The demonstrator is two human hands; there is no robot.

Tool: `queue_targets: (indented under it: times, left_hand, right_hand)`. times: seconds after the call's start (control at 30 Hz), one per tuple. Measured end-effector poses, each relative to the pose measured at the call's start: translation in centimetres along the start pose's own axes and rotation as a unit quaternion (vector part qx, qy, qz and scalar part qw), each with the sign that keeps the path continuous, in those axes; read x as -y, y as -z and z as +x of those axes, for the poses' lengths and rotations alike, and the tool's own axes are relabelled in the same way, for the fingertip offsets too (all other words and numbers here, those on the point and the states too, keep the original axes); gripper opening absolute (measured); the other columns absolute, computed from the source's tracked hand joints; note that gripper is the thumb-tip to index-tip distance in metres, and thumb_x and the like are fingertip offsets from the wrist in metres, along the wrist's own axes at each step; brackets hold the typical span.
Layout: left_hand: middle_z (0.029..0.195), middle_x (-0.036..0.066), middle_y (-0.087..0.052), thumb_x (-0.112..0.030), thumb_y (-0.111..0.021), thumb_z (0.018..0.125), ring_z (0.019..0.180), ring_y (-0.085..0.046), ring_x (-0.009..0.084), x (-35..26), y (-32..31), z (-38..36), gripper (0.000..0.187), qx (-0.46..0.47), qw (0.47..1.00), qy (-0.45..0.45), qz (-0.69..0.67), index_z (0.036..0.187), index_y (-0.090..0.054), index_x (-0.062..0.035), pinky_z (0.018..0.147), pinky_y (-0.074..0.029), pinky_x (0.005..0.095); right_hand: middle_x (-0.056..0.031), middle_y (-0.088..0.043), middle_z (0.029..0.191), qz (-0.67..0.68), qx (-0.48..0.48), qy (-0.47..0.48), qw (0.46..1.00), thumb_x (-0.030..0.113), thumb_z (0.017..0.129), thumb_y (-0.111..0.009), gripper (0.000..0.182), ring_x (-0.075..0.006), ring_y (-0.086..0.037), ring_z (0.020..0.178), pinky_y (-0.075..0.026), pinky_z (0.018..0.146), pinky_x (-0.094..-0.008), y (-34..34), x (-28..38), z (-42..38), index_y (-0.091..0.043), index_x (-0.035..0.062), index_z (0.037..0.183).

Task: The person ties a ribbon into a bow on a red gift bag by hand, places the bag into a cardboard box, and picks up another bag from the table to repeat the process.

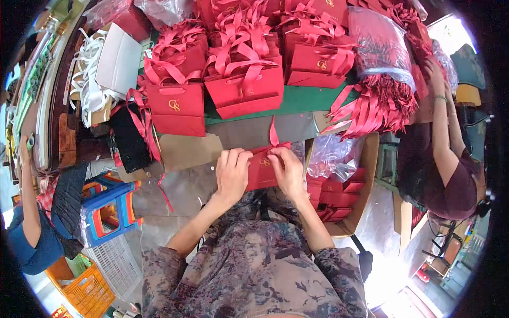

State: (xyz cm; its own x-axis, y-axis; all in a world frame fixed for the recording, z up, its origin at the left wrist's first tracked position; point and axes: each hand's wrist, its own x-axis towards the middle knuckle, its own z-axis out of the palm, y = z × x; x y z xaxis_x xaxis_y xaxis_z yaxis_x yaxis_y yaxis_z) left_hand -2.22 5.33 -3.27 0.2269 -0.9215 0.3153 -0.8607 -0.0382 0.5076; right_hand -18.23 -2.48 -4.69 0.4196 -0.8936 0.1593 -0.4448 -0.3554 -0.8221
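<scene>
A small red paper gift bag (261, 168) with a gold logo lies flat in front of my body, above my lap. My left hand (232, 174) grips its left side, fingers bent over the upper left corner. At the upper right edge my right hand (288, 172) is closed, thumb and forefinger pinching where the red ribbon (273, 135) meets the bag. One ribbon end sticks up above the edge; the rest is hidden by the fingers.
Rows of red gift bags (244, 87) stand on the green-topped table (297, 106). A bundle of ribbons (379, 103) in plastic lies right of them. An open carton (366, 196) holds more bags beside me. Other people's arms (445, 127) show at right and left (31, 206). Stools (111, 206) stand left.
</scene>
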Motion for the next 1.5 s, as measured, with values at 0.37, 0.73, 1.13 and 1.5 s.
queue_targets:
  times: [0.37,0.73,1.13,1.5]
  left_hand:
    - [0.086,0.007,-0.061,-0.010,-0.075,0.078,0.084,-0.055,0.0313,0.5,2.3,1.7,0.017,0.090,0.993,0.040,-0.065,0.089,-0.062,-0.0088,0.074,-0.047,0.0420]
    - [0.085,0.012,-0.067,-0.009,-0.062,0.090,0.083,-0.056,0.0353,-0.2,5.0,4.6,0.005,0.130,0.977,0.055,-0.160,0.093,-0.062,-0.0052,0.076,-0.047,0.0457]
    - [0.086,0.010,-0.069,-0.012,-0.062,0.093,0.081,-0.059,0.0287,-0.5,5.7,4.9,0.010,0.157,0.956,0.132,-0.211,0.097,-0.067,-0.0051,0.075,-0.048,0.0404]
    - [0.083,0.010,-0.065,-0.009,-0.066,0.091,0.080,-0.061,0.0215,-0.9,6.3,4.8,0.009,0.166,0.958,0.128,-0.196,0.097,-0.071,-0.0045,0.076,-0.048,0.0335]
  right_hand:
    - [-0.0197,-0.062,0.083,-0.076,0.011,0.038,0.996,0.011,0.096,-0.058,0.011,-0.0397,-0.061,0.081,-0.048,0.073,-0.0462,0.8,1.9,-0.5,-0.061,0.0009,0.094]
    - [-0.0167,-0.059,0.076,0.047,0.026,0.012,0.998,0.008,0.093,-0.061,0.011,-0.0314,-0.060,0.068,-0.046,0.062,-0.0392,-0.4,4.7,-1.2,-0.061,-0.0012,0.087]
    - [-0.0150,-0.055,0.073,0.078,0.018,-0.011,0.997,0.007,0.091,-0.061,0.013,-0.0263,-0.054,0.062,-0.042,0.059,-0.0355,0.2,5.8,-0.7,-0.059,-0.0014,0.082]
    - [-0.0108,-0.050,0.067,0.165,0.003,-0.069,0.984,0.008,0.091,-0.063,0.018,-0.0162,-0.047,0.060,-0.039,0.057,-0.0338,-0.1,5.9,-0.7,-0.056,-0.0028,0.078]
